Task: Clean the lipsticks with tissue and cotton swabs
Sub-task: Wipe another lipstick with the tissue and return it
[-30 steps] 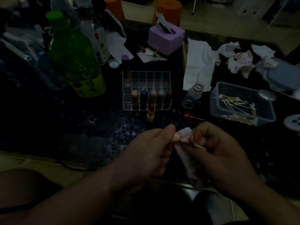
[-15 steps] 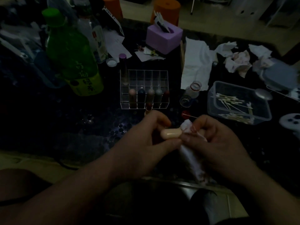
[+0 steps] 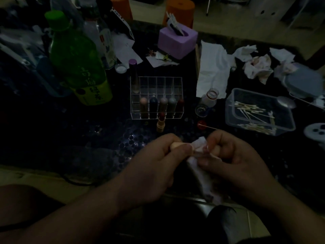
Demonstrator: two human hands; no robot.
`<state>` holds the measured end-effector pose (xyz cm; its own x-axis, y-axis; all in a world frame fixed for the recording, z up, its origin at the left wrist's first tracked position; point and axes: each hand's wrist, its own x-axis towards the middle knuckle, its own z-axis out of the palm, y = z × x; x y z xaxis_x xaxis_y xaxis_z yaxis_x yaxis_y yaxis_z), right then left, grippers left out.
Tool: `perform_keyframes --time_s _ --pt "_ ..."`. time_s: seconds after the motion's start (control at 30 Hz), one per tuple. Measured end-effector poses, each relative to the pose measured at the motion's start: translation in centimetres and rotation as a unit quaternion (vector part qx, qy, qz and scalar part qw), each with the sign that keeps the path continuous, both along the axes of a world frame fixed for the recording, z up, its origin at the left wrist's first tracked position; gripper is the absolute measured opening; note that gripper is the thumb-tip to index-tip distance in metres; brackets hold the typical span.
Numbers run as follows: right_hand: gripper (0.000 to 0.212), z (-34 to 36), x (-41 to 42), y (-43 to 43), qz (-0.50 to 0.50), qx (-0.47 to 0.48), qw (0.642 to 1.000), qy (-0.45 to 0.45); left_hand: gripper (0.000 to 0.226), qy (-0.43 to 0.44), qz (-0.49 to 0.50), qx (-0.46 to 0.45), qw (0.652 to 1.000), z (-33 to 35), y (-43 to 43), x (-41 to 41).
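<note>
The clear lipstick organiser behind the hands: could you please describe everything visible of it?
The organiser looks like clear plastic, a box split by a grid into open-topped cells. It stands upright on the dark table. Five lipsticks stand side by side along its front; a tall purple-capped tube stands in its back left cell. Other cells look empty. A gold-cased lipstick stands just before it.

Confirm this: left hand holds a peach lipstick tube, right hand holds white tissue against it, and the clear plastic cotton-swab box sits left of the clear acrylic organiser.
Wrong side: the head view shows the clear plastic cotton-swab box to the right of the clear acrylic organiser. The rest stands: the left hand holds the peach lipstick tube, and the right hand holds the white tissue against it.
</note>
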<state>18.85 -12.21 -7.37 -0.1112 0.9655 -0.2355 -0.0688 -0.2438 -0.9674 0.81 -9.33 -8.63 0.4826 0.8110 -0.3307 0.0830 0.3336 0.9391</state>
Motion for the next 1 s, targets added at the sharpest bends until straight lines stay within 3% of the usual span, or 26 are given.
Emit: perform_keyframes --time_s 0.07,0.1,0.17,0.23,0.3,0.37,0.43,0.5,0.53,0.67,0.73,0.8,0.9,1.0 --pt "0.017 0.1 0.3 0.3 0.001 -0.066 0.995 0.078 0.021 0.086 -0.036 0.177 0.980 -0.3 0.0 -0.6" --pt "0.026 0.2 0.3 0.4 0.002 -0.095 0.991 0.100 0.019 0.120 -0.050 0.264 0.956 -0.6 0.2 -0.9" --pt "0.038 0.1 0.4 0.4 0.002 -0.122 0.989 0.089 0.017 0.160 -0.064 0.384 0.907 -0.9 0.7 -1.2" --pt "0.040 0.2 0.4 0.4 -0.008 -0.111 0.993 0.048 0.017 0.182 -0.071 0.447 0.873 -1.2 1.1 -1.2" --pt "0.032 0.3 0.3 0.4 -0.030 -0.074 0.997 0.010 0.023 0.172 -0.068 0.449 0.874 -1.1 1.3 -1.3" --pt "0.032 0.1 0.1 0.4 -0.046 -0.026 0.998 -0.037 0.037 0.142 -0.053 0.344 0.927 -0.6 1.6 -1.5" --pt "0.033 0.0 -0.1 0.3 -0.060 0.035 0.995 -0.076 0.044 0.115 -0.051 0.130 0.983 0.3 2.1 -1.5" --pt "0.031 -0.2 -0.3 0.1 -0.066 0.092 0.989 -0.098 0.062 0.088 -0.081 -0.086 0.989 0.8 2.4 -1.2" --pt "0.029 -0.3 -0.4 0.0 -0.064 0.111 0.987 -0.094 0.071 0.078 -0.096 -0.148 0.981 0.9 2.2 -0.9" --pt "0.031 -1.0 -0.5 -0.1 -0.012 0.143 0.980 -0.136 0.049 -0.003 -0.048 -0.204 0.978 0.8 1.2 0.0" --pt "0.027 -0.7 -0.3 0.3 0.004 0.100 0.988 -0.115 0.035 -0.010 -0.022 -0.139 0.990 0.3 1.0 -0.1" --pt "0.024 -0.1 -0.3 0.7 0.001 0.040 0.997 -0.071 0.029 0.076 -0.029 0.032 0.996 -0.3 0.9 -0.4" --pt "0.019 -0.4 -0.1 1.0 -0.032 -0.074 0.996 0.025 0.022 0.173 -0.064 0.264 0.947 -1.0 0.7 -1.1" --pt "0.028 -0.9 -0.4 1.2 -0.042 -0.214 0.962 0.165 0.017 0.232 -0.080 0.348 0.905 -1.5 1.1 -1.5"
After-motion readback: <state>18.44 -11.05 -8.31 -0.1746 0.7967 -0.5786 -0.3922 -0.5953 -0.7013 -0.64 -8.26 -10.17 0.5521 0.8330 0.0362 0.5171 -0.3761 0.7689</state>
